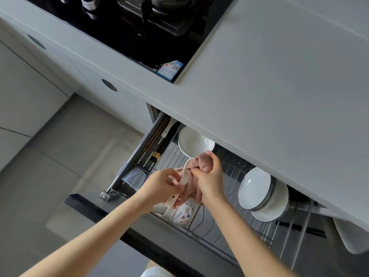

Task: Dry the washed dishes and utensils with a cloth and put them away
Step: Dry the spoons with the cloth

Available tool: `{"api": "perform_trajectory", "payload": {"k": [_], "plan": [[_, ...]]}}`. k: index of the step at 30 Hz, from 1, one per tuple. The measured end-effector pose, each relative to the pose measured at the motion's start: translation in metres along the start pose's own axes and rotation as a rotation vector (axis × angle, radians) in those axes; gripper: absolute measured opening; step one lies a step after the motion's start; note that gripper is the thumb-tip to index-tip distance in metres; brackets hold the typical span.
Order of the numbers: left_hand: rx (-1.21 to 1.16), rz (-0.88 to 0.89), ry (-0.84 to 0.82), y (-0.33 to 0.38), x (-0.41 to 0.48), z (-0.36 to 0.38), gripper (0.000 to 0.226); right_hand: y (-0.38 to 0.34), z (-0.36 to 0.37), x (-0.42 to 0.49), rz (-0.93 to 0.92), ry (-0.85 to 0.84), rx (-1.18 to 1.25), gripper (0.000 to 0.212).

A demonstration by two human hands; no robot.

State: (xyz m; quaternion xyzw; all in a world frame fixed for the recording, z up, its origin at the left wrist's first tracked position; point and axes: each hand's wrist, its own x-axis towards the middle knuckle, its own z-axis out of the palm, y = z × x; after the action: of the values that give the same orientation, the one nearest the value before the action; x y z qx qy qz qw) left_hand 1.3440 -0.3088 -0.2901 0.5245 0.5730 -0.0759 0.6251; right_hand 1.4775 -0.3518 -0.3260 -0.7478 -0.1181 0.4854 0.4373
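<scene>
Cloth (199,160) hides spoon (182,179) bowl; grip unclear.

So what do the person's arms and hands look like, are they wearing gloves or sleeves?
No gloves and no sleeves in view: both forearms are bare up to the frame's edge. The left hand and right hand show no rings, watch or bracelet that I can make out, and the fingers are bare.

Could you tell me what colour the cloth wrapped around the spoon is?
The cloth is pink, seen in the head view, bunched in the right hand.
</scene>
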Motion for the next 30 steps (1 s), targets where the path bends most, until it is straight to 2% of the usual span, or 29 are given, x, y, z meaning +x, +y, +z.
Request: {"api": "perform_trajectory", "payload": {"k": [4, 8, 11, 16, 24, 30], "plan": [[-0.075, -0.069, 0.086, -0.007, 0.029, -0.021, 0.011, 0.005, 0.001, 0.015, -0.04, 0.045, -0.081, 0.065], [-0.25, -0.159, 0.282, -0.029, 0.083, -0.034, 0.015, 0.007, -0.009, 0.028, -0.092, 0.054, -0.187, 0.061], [-0.316, -0.144, 0.402, -0.038, 0.126, -0.03, 0.017, 0.009, -0.011, 0.034, -0.1, 0.026, -0.231, 0.06], [-0.284, -0.091, 0.589, -0.036, 0.183, -0.021, 0.02, 0.015, -0.013, 0.037, -0.102, 0.016, -0.254, 0.058], [-0.239, -0.021, 0.636, -0.018, 0.23, -0.026, 0.025, 0.028, -0.006, 0.042, -0.047, 0.034, -0.243, 0.059], [-0.046, -0.014, 0.689, -0.013, 0.24, -0.03, 0.022, 0.022, 0.002, 0.045, -0.058, 0.016, -0.232, 0.06]]}}
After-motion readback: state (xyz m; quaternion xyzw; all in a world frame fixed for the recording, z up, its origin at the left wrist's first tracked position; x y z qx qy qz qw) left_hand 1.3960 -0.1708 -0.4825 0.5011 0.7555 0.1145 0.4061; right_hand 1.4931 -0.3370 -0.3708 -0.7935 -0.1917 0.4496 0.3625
